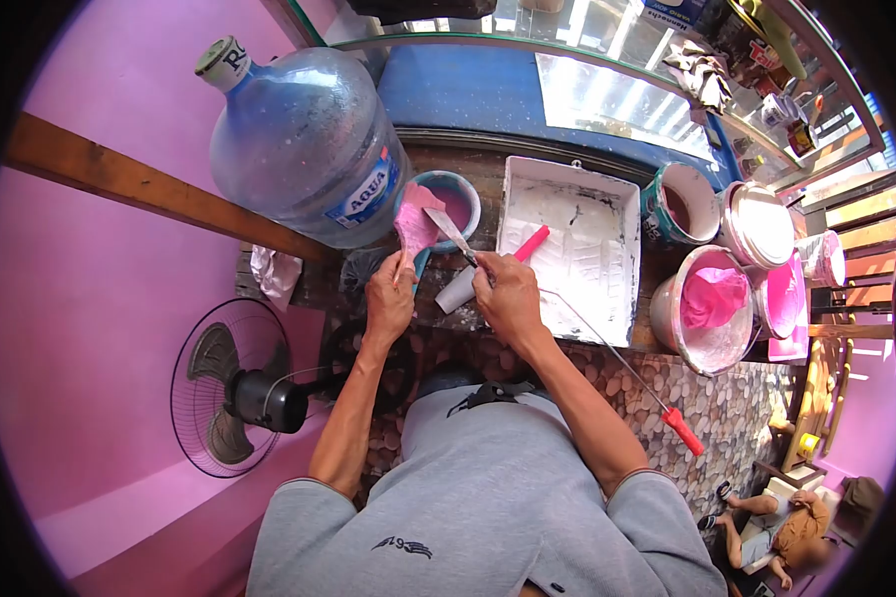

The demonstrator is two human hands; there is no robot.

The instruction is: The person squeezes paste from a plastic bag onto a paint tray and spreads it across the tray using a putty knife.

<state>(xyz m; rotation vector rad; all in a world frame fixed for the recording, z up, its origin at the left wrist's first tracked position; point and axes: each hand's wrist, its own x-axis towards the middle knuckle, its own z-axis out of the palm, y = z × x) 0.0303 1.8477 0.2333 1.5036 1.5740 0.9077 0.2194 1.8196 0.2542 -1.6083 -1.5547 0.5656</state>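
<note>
My left hand (389,298) is closed around the handle of a scraper whose broad blade is covered in pink paste (418,214). In my right hand (508,298) is a putty knife (450,231), its metal blade angled up to the left against or just beside the pink-coated scraper. Right behind both tools stands a small round tub (476,209) with pink paste inside. A pale, tapered piece (458,291) lies on the bench by my right hand, and a bright pink stick-like piece (533,243) shows just beyond it.
A large water jug (309,139) stands left of the tub. To the right are a paint tray (622,189), a paint can (657,214), buckets (717,348) and a red-handled roller frame (682,431) overhanging the bench edge. A fan (231,388) is at left; a person (801,527) sits lower right.
</note>
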